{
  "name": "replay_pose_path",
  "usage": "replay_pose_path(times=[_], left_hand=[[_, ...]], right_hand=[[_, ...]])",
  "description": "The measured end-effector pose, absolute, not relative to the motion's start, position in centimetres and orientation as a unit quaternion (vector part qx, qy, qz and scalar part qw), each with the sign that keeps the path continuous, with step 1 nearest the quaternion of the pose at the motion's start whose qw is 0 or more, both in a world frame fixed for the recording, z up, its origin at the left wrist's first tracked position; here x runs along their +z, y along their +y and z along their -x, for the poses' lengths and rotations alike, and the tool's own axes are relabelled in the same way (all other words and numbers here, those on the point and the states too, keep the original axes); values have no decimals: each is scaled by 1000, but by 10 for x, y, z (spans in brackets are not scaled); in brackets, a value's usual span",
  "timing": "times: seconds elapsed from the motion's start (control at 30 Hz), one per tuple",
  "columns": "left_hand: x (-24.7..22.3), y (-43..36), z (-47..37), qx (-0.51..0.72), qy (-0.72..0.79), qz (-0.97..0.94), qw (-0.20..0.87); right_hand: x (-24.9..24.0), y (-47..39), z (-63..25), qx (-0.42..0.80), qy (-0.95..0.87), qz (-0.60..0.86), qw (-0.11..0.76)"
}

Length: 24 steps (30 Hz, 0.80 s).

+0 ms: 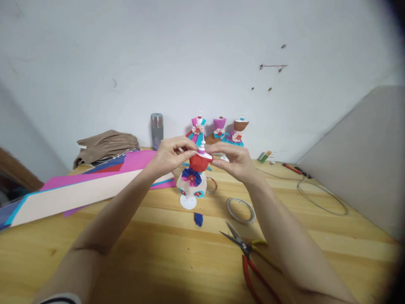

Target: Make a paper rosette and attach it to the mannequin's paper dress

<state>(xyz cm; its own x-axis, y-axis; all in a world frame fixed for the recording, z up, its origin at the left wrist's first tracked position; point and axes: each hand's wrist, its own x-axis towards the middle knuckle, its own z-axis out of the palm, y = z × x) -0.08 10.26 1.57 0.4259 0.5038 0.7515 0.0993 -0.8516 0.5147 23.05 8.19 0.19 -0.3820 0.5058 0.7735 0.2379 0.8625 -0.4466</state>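
Observation:
A small white dress-form figure point(201, 162) stands at the centre, dressed in a red top and a pale skirt with a blue and pink rosette point(191, 177). Its round white base point(188, 202) rests on the table. My left hand point(172, 156) pinches the left upper edge of the red top, thumb and fingers close together. On the other side, my right hand point(233, 161) grips the right upper edge of the top between thumb and fingers. The small purple collar and white neck knob show between both hands.
Red-handled scissors point(245, 247), a tape roll point(241, 210) and a blue paper scrap point(198, 219) lie in front. Coloured sheets point(82, 196) spread left. Behind stand a grey flask point(157, 131) and three dressed figures point(219, 123). A cable point(316, 204) curls at right.

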Motion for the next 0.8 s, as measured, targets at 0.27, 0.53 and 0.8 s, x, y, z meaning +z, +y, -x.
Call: replay_pose_path(times=[0.27,0.53,0.8], left_hand=[[16,101,1,499,204,-818,202],[14,104,2,504,188,-818,206],[17,97,2,507,206,-822,160]], right_hand=[[-2,81,-223,161,-790,225,547],[-5,76,-223,120,-774,283,553],[-5,79,-222,21,-793,236,561]])
